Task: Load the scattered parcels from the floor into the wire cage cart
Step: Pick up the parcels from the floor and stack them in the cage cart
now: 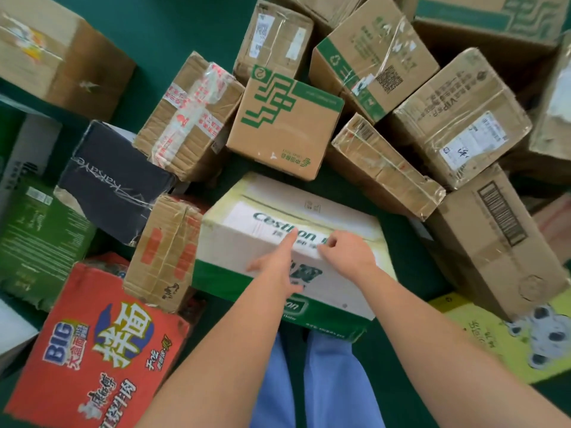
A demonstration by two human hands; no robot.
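A white and green box printed "Cestbon" (309, 211) lies on the green floor right in front of me. My left hand (279, 264) reaches over its near top edge with fingers stretched out, one fingertip touching the box top. Beside it, my right hand (347, 253) rests at the same edge, fingers curled at the rim; whether it grips the box I cannot tell. Around this box lie several brown cardboard parcels, among them one with a green logo (287, 125). The wire cage cart is not in view.
A red noodle carton (89, 350) lies at the lower left, with a small taped brown box (163, 254) on it. A black box (114, 180) and a green box (40, 242) sit left. A yellow box with a koala (500, 335) is lower right.
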